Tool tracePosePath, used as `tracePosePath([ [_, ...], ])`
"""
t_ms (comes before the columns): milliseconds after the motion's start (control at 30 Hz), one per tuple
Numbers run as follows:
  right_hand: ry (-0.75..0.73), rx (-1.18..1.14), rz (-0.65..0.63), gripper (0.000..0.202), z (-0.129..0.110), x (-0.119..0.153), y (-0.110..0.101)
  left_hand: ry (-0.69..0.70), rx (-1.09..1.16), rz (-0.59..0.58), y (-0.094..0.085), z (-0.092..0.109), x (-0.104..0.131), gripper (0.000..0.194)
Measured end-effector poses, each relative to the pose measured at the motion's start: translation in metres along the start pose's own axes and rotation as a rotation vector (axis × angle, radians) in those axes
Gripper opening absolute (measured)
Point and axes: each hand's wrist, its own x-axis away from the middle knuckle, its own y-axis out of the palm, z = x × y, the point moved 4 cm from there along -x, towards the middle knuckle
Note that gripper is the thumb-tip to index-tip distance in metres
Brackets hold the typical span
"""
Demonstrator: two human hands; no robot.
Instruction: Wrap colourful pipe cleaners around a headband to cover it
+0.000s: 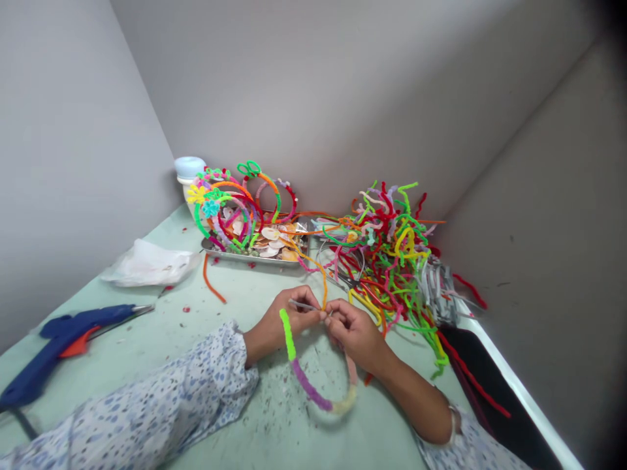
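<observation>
The shallow rectangular silver metal tray [255,259] stands on the pale green tabletop [274,431], and it contains flat shells [269,251] in white and brown tones, with several colourful fuzzy hoops [229,215] standing in it, some decorated with flowers. In front of this tray, toward the person, is the curved band [306,385], wrapped in sections of bright green, purple, cream and pink fuzzy material; its green end is free and its pink part goes under the right hand. The left hand [287,320] is nearly closed, its bent fingers and thumb pinching a thin grey strip [304,305]. The right hand [360,336] is also closed to a pinch, holding the band near its pink part, and its fingertips meet those of the left. From this meeting place an orange fuzzy strand [324,281] rises and bends toward the tray. Behind the left end of the tray stands a white container with a pale blue lid [190,168]; what is inside, I cannot tell. To the left of the tray lies a crumpled white plastic bag [147,264], whose content is also not clear, and nearer to the person is a blue glue gun with orange trigger [73,339]. To the right of the tray is a tangled heap of multicoloured fuzzy stems [386,254], with a bundle of grey bands [435,290] beside it.
</observation>
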Motion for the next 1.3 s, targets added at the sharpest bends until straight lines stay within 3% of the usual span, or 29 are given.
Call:
tracePosePath([
  [367, -0.084, 0.287, 0.099, 0.01, -0.005, 0.002, -0.002, 0.0, -0.035, 0.088, 0.002, -0.006, 0.003, 0.018],
  [633, -0.016, 0.173, 0.102, 0.013, -0.001, 0.002, -0.003, -0.03, 0.038, 0.014, 0.003, 0.003, 0.0, 0.02],
  [833, 0.012, 0.105, 0.085, 0.014, -0.001, 0.0, -0.002, -0.035, -0.022, 0.058, 0.001, 0.002, 0.0, 0.02],
  [1133, -0.06, 0.282, 0.11, 0.013, -0.004, 0.002, 0.0, -0.039, -0.121, 0.134, 0.001, 0.004, 0.002, 0.018],
  [1300, -0.052, 0.291, 0.103, 0.014, -0.005, 0.002, 0.001, -0.08, -0.057, 0.149, 0.001, 0.0, 0.001, 0.016],
])
